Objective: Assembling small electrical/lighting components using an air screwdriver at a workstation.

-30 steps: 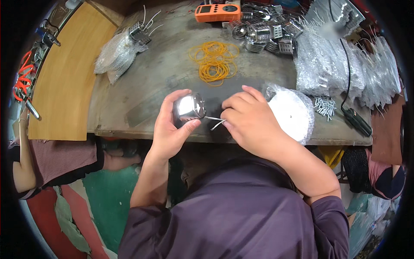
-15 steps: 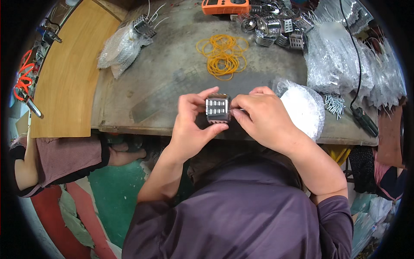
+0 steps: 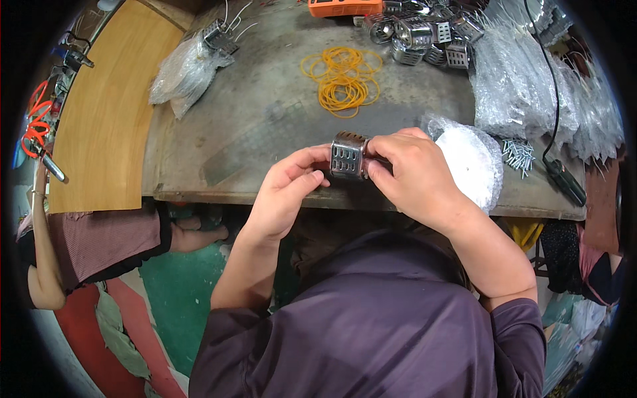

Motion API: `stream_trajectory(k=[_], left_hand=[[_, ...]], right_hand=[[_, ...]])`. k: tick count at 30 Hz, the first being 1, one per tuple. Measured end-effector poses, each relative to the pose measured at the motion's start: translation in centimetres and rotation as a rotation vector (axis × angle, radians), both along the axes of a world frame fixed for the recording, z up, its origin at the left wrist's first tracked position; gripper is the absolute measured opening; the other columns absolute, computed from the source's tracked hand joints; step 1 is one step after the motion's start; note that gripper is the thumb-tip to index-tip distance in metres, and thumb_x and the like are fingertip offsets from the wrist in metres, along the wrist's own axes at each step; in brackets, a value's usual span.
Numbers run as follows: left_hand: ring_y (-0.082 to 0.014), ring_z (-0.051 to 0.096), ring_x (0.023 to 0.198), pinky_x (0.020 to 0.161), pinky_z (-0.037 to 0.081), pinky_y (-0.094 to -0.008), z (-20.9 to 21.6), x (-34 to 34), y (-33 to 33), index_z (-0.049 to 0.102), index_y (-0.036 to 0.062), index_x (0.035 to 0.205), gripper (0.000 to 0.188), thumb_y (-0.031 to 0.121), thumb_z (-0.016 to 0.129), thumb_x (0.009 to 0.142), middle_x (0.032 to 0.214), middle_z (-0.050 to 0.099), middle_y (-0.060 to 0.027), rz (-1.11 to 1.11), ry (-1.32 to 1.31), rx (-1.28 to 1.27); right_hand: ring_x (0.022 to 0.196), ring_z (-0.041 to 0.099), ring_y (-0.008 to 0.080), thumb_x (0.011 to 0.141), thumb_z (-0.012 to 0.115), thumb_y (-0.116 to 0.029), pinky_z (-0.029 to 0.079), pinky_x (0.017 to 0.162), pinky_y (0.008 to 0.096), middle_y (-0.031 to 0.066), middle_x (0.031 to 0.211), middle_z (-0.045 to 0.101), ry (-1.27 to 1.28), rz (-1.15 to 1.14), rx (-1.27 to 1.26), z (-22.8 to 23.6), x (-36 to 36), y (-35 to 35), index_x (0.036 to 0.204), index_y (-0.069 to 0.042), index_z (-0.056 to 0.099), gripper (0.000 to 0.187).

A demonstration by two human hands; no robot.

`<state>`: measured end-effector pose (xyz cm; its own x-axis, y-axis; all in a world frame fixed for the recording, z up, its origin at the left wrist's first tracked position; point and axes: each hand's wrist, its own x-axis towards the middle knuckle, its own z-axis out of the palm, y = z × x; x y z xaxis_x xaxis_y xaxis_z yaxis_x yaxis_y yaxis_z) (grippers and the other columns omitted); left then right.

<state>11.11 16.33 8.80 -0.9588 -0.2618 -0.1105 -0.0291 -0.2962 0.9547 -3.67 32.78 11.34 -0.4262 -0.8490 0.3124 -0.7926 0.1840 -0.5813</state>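
Note:
A small shiny metal housing [image 3: 348,154] with rows of slots is held over the near edge of the grey workbench [image 3: 265,113]. My right hand [image 3: 415,174] grips it from the right side, thumb underneath. My left hand [image 3: 286,192] touches its left side with fingertips and thumb. Just right of my hands lies a clear bag of white parts [image 3: 470,159].
Yellow rubber bands [image 3: 342,76] lie in a loose heap mid-bench. Several more metal housings [image 3: 424,33] and clear plastic bags [image 3: 524,86] crowd the far right. Screws [image 3: 517,154], a black cable, another bag [image 3: 186,66] at left, a wooden board [image 3: 106,113]. Another person sits at lower left.
The metal housing has been turned from its rounded face to its slotted side and shifted right. Both hands moved slightly along with it; the thin pin seen earlier is no longer visible.

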Motion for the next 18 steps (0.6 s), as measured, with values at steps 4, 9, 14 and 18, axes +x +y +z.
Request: stream_trajectory(k=[4, 9, 14, 18], left_hand=[[-0.0123, 0.055, 0.104, 0.088, 0.044, -0.0263, 0.4, -0.4, 0.4, 0.061, -0.0022, 0.119, 0.032, 0.0, 0.047, 0.091, 0.115, 0.061, -0.0071, 0.007, 0.043, 0.01], [-0.0089, 0.057, 0.089, 0.074, 0.044, -0.0217, 0.7, -0.1, -0.5, 0.064, -0.0024, 0.116, 0.033, -0.002, 0.045, 0.09, 0.101, 0.065, -0.0045, -0.032, -0.096, -0.169], [-0.0051, 0.053, 0.072, 0.063, 0.04, -0.0189, 0.9, -0.5, -0.1, 0.066, -0.0025, 0.113, 0.031, 0.001, 0.046, 0.088, 0.088, 0.064, -0.0005, -0.16, -0.144, 0.014], [-0.0045, 0.052, 0.071, 0.062, 0.039, -0.0188, 0.7, -0.2, 0.0, 0.066, -0.0028, 0.111, 0.03, 0.002, 0.046, 0.088, 0.085, 0.063, 0.0006, -0.123, -0.162, -0.014]], right_hand=[[0.075, 0.063, 0.0324, 0.08, 0.065, -0.014, 0.046, 0.082, 0.0406, 0.0128, 0.073, 0.065, -0.053, -0.009, 0.013, 0.0, -0.1, 0.0, 0.083, -0.005, 0.066, 0.01], [0.075, 0.063, 0.0337, 0.08, 0.065, -0.013, 0.046, 0.081, 0.0415, 0.0137, 0.073, 0.065, -0.107, 0.005, -0.019, 0.0, -0.5, 0.1, 0.083, -0.003, 0.066, 0.01], [0.076, 0.062, 0.0358, 0.08, 0.062, -0.009, 0.046, 0.083, 0.041, 0.0149, 0.079, 0.066, -0.102, 0.084, 0.011, 0.5, -0.7, 0.3, 0.082, -0.002, 0.065, 0.008], [0.088, 0.062, 0.0354, 0.078, 0.066, -0.008, 0.045, 0.086, 0.0422, 0.0153, 0.094, 0.065, -0.256, 0.128, 0.046, 0.5, -1.3, 0.8, 0.096, -0.002, 0.063, 0.019]])
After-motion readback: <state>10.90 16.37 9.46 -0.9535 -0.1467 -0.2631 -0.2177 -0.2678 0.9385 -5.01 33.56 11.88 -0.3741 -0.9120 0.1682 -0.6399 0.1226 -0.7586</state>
